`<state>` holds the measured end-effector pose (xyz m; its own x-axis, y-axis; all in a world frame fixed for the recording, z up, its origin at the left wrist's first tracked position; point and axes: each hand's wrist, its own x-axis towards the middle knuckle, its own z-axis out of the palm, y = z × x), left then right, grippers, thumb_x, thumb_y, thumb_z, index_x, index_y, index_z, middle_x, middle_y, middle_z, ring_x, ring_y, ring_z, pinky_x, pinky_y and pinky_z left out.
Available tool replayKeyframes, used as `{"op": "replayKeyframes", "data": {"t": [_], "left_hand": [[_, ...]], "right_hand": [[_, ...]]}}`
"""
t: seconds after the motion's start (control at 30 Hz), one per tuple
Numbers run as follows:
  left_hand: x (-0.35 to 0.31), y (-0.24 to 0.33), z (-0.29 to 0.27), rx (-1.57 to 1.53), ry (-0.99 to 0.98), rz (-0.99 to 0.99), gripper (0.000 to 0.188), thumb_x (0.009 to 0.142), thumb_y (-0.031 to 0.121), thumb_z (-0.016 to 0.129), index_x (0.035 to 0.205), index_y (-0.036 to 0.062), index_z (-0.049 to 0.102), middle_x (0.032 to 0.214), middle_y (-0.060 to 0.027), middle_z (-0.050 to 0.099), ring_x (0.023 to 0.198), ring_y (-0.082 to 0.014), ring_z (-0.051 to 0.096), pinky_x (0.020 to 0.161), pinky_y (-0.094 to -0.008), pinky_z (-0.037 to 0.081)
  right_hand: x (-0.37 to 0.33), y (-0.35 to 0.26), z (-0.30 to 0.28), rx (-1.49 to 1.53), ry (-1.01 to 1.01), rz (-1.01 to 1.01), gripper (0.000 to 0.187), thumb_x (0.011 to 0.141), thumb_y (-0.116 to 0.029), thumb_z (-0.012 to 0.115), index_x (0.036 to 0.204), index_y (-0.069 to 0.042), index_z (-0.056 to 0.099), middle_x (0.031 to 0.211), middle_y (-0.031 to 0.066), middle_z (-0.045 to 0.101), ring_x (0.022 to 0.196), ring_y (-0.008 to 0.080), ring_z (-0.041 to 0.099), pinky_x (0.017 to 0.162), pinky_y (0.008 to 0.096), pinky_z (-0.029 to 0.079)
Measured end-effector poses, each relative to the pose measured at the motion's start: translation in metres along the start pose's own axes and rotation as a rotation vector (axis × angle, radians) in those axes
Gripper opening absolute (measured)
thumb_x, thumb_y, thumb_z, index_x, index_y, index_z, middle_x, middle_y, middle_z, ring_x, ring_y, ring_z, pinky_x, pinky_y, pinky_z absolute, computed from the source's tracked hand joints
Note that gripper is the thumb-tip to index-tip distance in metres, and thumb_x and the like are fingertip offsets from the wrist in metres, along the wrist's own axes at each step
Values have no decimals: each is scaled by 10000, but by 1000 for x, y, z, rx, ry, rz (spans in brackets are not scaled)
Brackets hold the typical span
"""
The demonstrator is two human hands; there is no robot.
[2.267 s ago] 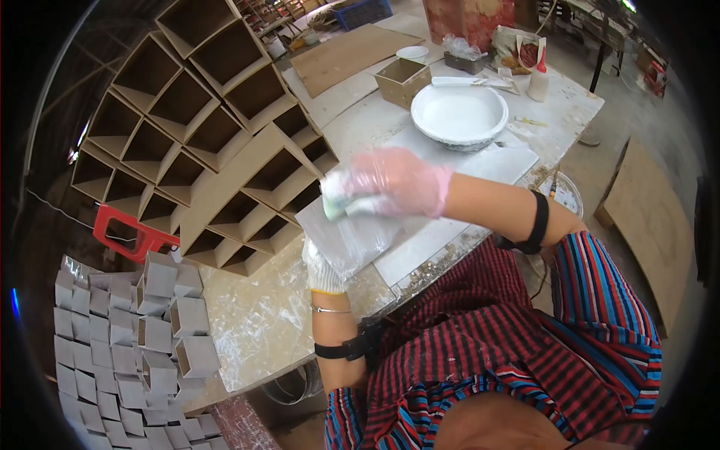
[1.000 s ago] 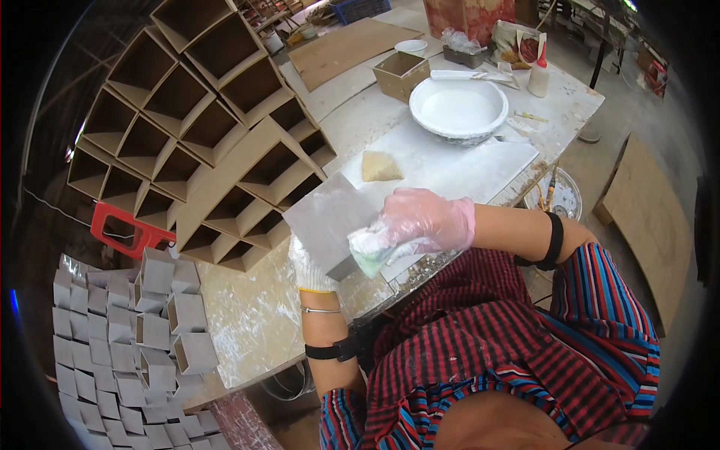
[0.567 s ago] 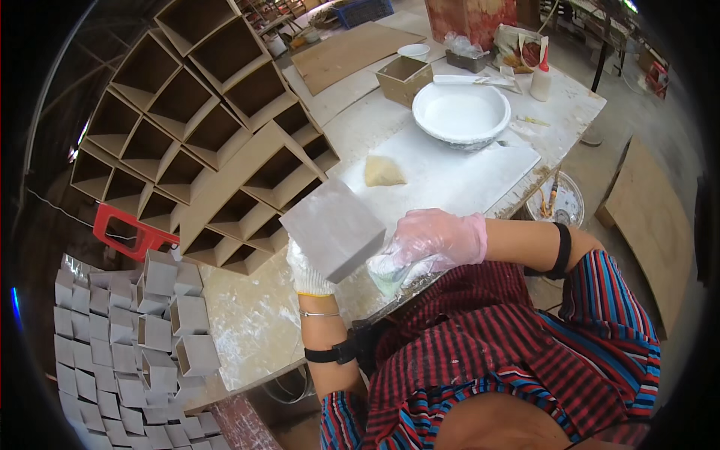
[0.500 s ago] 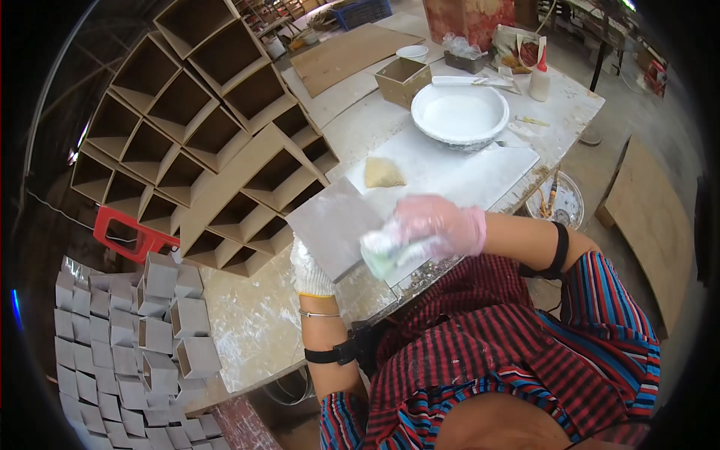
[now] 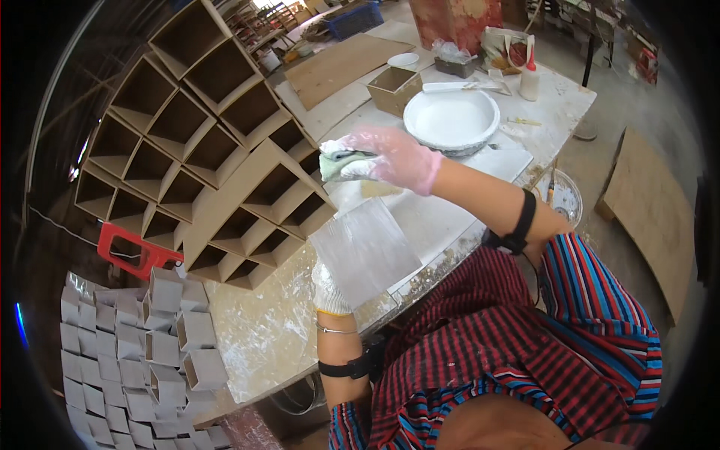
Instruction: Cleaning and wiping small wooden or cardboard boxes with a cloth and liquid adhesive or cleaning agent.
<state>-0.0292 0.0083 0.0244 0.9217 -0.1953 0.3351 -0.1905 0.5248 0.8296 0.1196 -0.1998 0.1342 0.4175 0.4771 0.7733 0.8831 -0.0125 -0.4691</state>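
My left hand (image 5: 328, 291), in a white knitted glove with a yellow cuff, holds a grey box (image 5: 367, 251) from its left and underneath. Only one flat, wet-looking face of the box shows, and most of my fingers are hidden behind it. My right hand (image 5: 394, 157), in a pink glove smeared with white, is closed round a pale green sponge (image 5: 341, 165). That hand is raised beyond the box, apart from it. A tan pad (image 5: 379, 187) lies on the white board (image 5: 450, 199), partly hidden under my right hand. Behind stands a round white basin (image 5: 452, 114) of white liquid.
Brown cubbyhole units (image 5: 180, 120) stand at the left on the table (image 5: 262, 330). Several grey boxes (image 5: 127, 352) are stacked at lower left, near a red plastic stool (image 5: 135, 251). A small brown box (image 5: 395, 90), a red-tipped bottle (image 5: 529, 81) and a bucket (image 5: 566, 199) are further right.
My right hand has lifted off the grey box and swung up and left with the sponge. My left hand has turned the box, whose face shows more fully and paler.
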Motion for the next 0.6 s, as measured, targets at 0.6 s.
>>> {"op": "replayKeyframes", "data": {"t": [0.6], "left_hand": [[1, 6, 9, 996, 241, 56, 341, 936, 173, 497, 1236, 12, 499, 1134, -140, 589, 1048, -258, 577, 886, -363, 488]], "right_hand": [[2, 7, 8, 292, 103, 390, 294, 859, -239, 620, 1100, -71, 631, 943, 87, 666, 858, 156, 624, 762, 301, 490]]}}
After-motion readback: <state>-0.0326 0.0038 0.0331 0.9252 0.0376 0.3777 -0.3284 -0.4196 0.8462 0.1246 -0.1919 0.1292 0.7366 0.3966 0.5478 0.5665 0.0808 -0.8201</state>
